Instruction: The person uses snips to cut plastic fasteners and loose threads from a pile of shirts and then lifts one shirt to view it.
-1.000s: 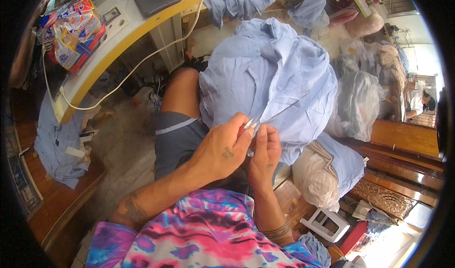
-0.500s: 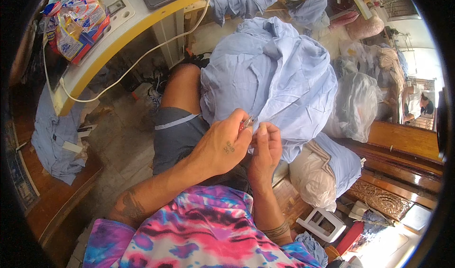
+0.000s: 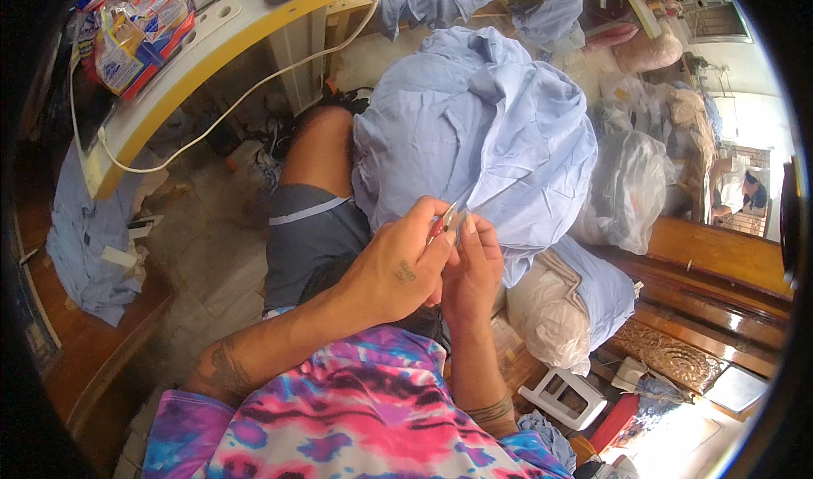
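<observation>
A large bundle of light blue cloth [image 3: 461, 132] is heaped over my lap. At its near edge my left hand [image 3: 411, 263] is closed around small red-handled thread snips [image 3: 440, 225], with the metal blades pointing up toward the fabric. Right beside it, my right hand [image 3: 476, 267] is closed, thumb and fingers pinching the edge of the cloth close to the blades. The fingertips hide the exact spot where blades and fabric meet.
A white table with a yellow edge [image 3: 182, 81] curves across the upper left, carrying a colourful packet [image 3: 135, 34], a power strip [image 3: 212, 9] and a cable. To the right lie plastic-wrapped bundles [image 3: 627, 191] and a white stool [image 3: 563, 398]. Another person [image 3: 730, 187] is at the far right.
My left hand has turned slightly, so more of the snips' blades show, pointing up. Both hands remain together at the cloth edge. The whole view has shifted a little.
</observation>
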`<state>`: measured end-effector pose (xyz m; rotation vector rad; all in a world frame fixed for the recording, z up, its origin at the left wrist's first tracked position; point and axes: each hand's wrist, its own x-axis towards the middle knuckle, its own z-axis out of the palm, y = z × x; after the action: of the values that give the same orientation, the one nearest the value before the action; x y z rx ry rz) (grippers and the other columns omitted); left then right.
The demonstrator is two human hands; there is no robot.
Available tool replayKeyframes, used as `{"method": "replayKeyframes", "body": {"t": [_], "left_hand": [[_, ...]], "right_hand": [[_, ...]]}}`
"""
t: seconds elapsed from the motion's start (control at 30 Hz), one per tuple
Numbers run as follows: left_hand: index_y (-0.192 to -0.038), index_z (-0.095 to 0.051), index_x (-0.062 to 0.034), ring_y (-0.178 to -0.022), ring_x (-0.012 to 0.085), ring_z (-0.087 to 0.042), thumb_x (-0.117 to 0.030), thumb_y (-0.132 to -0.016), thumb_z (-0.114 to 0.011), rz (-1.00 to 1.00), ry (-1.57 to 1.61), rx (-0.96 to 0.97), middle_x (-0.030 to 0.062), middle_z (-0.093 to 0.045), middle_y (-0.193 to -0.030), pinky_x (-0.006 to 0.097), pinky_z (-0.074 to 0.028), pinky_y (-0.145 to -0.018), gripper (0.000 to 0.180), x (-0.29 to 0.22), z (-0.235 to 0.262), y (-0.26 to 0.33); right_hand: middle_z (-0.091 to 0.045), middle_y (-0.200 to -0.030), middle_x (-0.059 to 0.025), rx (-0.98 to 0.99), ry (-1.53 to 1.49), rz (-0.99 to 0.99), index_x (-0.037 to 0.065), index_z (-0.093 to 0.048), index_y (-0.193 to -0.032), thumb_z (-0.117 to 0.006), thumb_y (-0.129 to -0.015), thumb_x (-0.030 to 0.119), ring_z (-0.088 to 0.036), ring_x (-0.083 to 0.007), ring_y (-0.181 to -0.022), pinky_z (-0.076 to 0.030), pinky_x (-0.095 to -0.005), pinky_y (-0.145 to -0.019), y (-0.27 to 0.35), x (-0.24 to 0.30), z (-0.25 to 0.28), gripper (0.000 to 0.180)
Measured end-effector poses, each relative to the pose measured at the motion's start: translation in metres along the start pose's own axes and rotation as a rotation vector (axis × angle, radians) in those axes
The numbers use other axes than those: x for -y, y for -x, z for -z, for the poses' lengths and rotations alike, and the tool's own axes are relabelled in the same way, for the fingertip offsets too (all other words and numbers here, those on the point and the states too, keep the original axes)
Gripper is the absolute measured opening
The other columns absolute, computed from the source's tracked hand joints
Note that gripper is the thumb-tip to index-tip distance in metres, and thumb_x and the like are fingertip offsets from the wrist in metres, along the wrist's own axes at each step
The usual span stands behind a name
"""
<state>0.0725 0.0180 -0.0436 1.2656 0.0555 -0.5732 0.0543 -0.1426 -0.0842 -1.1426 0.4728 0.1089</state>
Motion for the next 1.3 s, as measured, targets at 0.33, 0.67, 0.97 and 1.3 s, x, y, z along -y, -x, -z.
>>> {"method": "replayKeyframes", "body": {"t": [0.33,0.67,0.97,1.3], "left_hand": [[-0.127,-0.050,0.0053,-0.052,0.0131,-0.062,-0.016,-0.108,-0.047,0.018,-0.032,0.012,0.0117,-0.066,-0.088,0.029,-0.049,-0.047,0.028,-0.002,0.005,0.001],[-0.123,-0.053,0.0051,-0.066,0.0293,-0.070,-0.017,-0.104,-0.052,-0.250,-0.364,-0.135,0.0182,-0.069,-0.082,0.041,-0.053,-0.062,0.029,0.020,0.003,-0.011],[-0.115,-0.057,0.0056,-0.067,0.0267,-0.066,-0.018,-0.103,-0.051,-0.216,-0.346,-0.177,0.0177,-0.065,-0.076,0.041,-0.050,-0.064,0.027,0.015,0.002,-0.024],[-0.108,-0.060,0.0035,-0.052,0.0091,-0.050,-0.017,-0.103,-0.052,-0.164,-0.118,-0.235,0.0034,-0.058,-0.072,0.032,-0.041,-0.047,0.023,0.017,0.000,-0.045]], "right_hand": [[-0.069,-0.098,-0.0026,-0.061,0.026,0.066,0.004,-0.063,-0.113,-0.066,-0.106,0.022,-0.061,-0.0072,-0.083,-0.051,-0.0231,-0.077,0.006,-0.003,-0.011,0.020],[-0.068,-0.097,-0.0020,-0.066,0.371,0.257,0.001,-0.067,-0.111,-0.067,-0.105,0.017,-0.061,-0.0062,-0.085,-0.048,-0.0213,-0.078,0.013,0.002,-0.015,0.017],[-0.068,-0.092,-0.0034,-0.041,0.898,0.670,-0.002,-0.071,-0.109,-0.066,-0.104,0.010,-0.063,-0.0102,-0.085,-0.051,-0.0269,-0.076,0.006,0.004,-0.007,0.014],[-0.064,-0.087,-0.0120,-0.029,1.109,0.653,0.000,-0.069,-0.101,-0.066,-0.098,0.003,-0.063,-0.0246,-0.075,-0.050,-0.0352,-0.066,0.007,0.031,-0.028,0.005]]}}
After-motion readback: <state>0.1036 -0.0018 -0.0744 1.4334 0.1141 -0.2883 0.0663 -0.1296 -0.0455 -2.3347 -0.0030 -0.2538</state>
